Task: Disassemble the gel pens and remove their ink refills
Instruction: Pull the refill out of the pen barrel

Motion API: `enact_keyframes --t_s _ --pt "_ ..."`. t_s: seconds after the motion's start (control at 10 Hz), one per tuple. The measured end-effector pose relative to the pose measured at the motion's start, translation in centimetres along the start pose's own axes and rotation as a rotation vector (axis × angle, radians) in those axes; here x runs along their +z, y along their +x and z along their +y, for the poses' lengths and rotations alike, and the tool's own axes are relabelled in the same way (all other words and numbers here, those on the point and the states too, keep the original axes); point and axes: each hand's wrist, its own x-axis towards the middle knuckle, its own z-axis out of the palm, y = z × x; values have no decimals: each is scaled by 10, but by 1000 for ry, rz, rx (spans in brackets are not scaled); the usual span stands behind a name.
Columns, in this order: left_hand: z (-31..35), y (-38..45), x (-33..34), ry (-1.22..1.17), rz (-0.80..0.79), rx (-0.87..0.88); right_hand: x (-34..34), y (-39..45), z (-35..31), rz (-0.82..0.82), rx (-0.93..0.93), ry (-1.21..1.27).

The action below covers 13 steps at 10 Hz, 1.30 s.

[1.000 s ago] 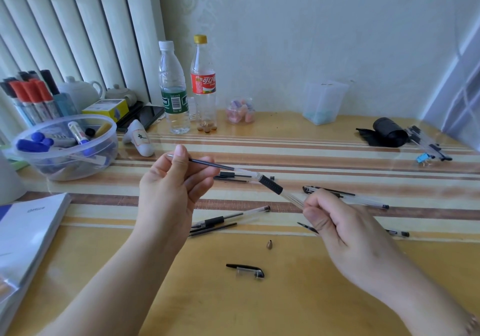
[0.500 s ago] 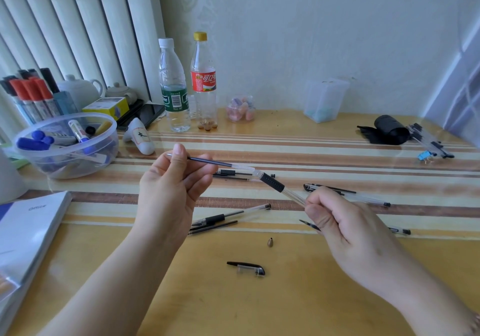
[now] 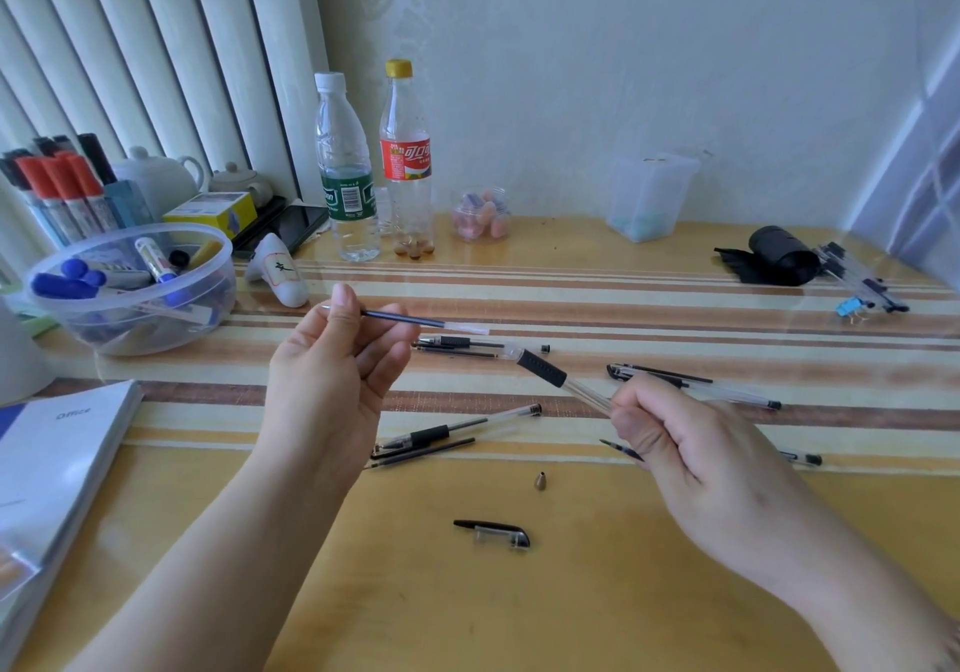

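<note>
Left hand (image 3: 332, 385) pinches the ink refill (image 3: 410, 320) between thumb and fingers, its pale end pointing toward the right hand (image 3: 691, 458); that one grips the clear pen barrel (image 3: 563, 380), fully apart from the refill.

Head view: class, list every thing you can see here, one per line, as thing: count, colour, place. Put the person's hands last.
ink refill: one, black, pinched in left hand
pen barrel: one, clear with black grip, in right hand
pen cap: one, black and clear, near table
metal tip: one, brown, above the cap
loose pens and refills: several, table centre
bottles: two, clear, at wall
bowl of markers: one, clear, left
booklet: one, white, left edge
black roll: one, right rear
left hand: one, raised
right hand: one, raised
</note>
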Motion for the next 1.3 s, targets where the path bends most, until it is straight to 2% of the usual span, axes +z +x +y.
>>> enact_keyframes --t_s 0.7,1.0,1.1,1.2,1.3 --pt "-4 -2 -1 47 -55 31 -1 0 -2 16 -28 3" --pt "-2 -5 0 235 -139 209 -2 1 2 1 -14 -29" --pt "-8 -14 7 344 -247 235 1 -1 -1 -15 -2 36" --pt "-19 -27 13 324 -474 142 8 0 -8 -24 76 411" --pt "-34 -41 17 421 -634 123 12 1 -17 -44 165 755"
